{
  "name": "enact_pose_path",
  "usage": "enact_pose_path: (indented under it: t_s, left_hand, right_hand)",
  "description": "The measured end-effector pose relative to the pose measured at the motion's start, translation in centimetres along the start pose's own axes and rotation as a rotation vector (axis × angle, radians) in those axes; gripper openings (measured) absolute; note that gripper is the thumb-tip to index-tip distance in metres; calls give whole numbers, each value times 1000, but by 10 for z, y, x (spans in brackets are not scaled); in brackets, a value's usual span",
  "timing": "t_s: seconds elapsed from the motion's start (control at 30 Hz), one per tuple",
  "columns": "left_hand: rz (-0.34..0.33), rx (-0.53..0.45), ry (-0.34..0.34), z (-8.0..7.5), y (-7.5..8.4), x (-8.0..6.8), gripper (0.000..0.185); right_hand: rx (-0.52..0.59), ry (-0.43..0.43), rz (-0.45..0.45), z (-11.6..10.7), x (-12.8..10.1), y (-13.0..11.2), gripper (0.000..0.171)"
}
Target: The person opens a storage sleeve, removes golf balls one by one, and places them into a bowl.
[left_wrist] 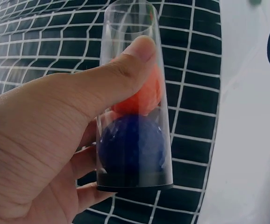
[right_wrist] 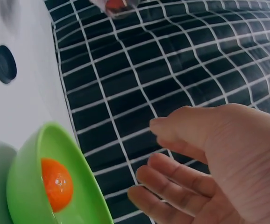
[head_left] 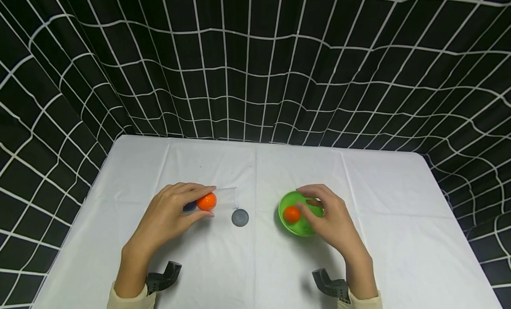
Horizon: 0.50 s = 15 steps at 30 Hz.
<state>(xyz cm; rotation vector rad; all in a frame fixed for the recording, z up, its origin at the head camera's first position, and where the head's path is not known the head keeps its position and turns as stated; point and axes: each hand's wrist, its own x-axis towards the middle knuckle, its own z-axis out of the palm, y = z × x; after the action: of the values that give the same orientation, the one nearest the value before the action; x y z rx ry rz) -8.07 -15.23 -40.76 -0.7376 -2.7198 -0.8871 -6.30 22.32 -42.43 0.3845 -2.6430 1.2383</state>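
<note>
My left hand (head_left: 169,210) grips a clear plastic tube (left_wrist: 135,100) with a dark base. Inside it, a dark blue ball (left_wrist: 132,144) sits at the base end and an orange ball (head_left: 206,202) lies against it. In the head view the tube's other end points right. My right hand (head_left: 330,216) hovers at the right side of a green bowl (head_left: 301,229), fingers loosely bent and holding nothing. A second orange ball (right_wrist: 57,184) rests in that bowl, apart from the fingers in the right wrist view.
A round dark grey cap (head_left: 240,217) lies on the white-covered table (head_left: 255,264) between the tube and the bowl. Black cloth with a white grid (head_left: 255,78) hangs behind the table and along its sides. A dark camera mount (head_left: 163,278) is on the left wrist.
</note>
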Motion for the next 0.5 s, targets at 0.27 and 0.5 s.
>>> enact_pose_path:
  t_s: [0.27,0.5]
  left_hand:
    - [39,8,9,2,3,0,56]
    - [55,22,-6,3,8,2,56]
  right_hand:
    - [170,14,-12,15,2,-12,29]
    - [350,16,-18,27,3,-22,30]
